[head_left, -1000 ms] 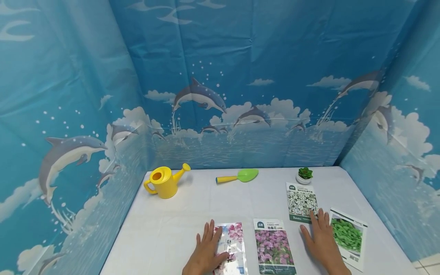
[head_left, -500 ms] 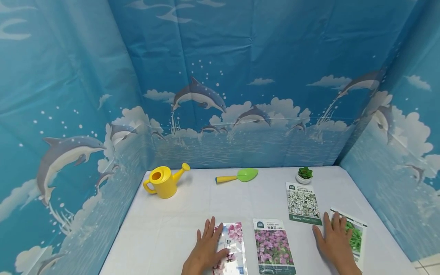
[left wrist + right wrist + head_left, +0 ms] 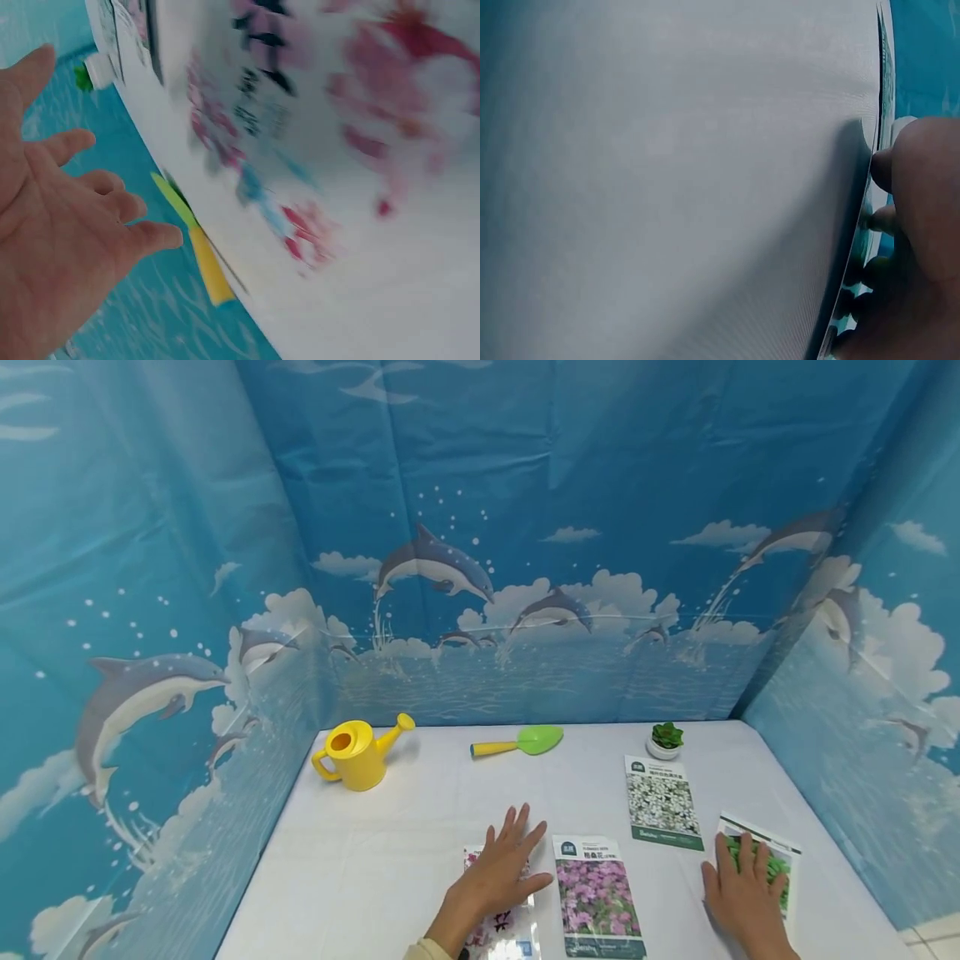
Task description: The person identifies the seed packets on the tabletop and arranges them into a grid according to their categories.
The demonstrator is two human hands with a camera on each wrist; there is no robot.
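My left hand [image 3: 497, 872] is spread over a seed packet [image 3: 517, 935] printed with pink blossoms, covering its middle. The left wrist view shows that hand's palm [image 3: 67, 247] with fingers apart and nothing held, the blossom packet [image 3: 259, 97] beside it. On the right, my right hand [image 3: 746, 893] lies with extended fingers over a packet picturing green leaves [image 3: 782, 853]. In the right wrist view its fingertips [image 3: 883, 217] are at that packet's surface. Between the hands lies a packet with purple flowers [image 3: 596, 893]; farther back is one with white flowers [image 3: 662, 802].
A yellow watering can [image 3: 362, 762] stands at the back left of the white table [image 3: 337, 877]. A green trowel with a yellow handle [image 3: 538, 740] lies at the back middle. A small potted succulent [image 3: 666, 740] stands behind the white-flower packet. Dolphin-printed curtains [image 3: 480, 677] enclose the table.
My left hand has moved right and forward across the blossom packet, now near the purple-flower packet. My right hand has gone from the white-flower packet's lower edge rightward onto the green-leaf packet.
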